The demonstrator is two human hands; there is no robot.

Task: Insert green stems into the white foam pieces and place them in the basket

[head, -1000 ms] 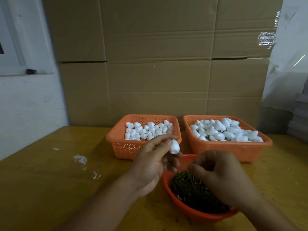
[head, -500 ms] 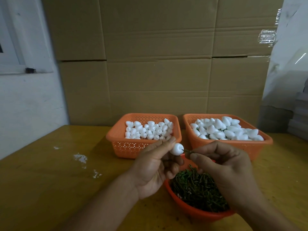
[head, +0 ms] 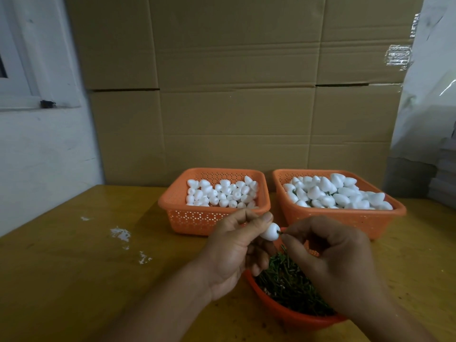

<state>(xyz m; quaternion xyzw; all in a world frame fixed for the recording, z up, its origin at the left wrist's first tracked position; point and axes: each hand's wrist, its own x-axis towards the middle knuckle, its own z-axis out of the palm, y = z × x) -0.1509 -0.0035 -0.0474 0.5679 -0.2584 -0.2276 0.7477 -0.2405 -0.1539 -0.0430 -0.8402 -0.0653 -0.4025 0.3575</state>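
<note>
Two hands meet just above the near bowl (head: 291,314) of green stems: this is the insertion step, with one stem (head: 279,232) going into one foam piece (head: 270,232). My left hand (head: 237,250) is closed on the white foam piece, thumb on top and fingers curled beneath, holding it with its blunt end pointing right. My right hand (head: 330,262) pinches the stem between thumb and fingertip, the rest of its fingers curled in; only a short dark bit of stem shows where it meets the foam, so how deep it sits I cannot tell. I judge the next move needs a straight push along the foam's axis while the left hand holds firm, since soft foam would tear if the stem went in at an angle. After that the piece belongs in a basket; the far right basket (head: 345,218) shows green among its foam, the far left basket (head: 197,218) only plain pieces. Both sit on the surface (head: 74,280).
</note>
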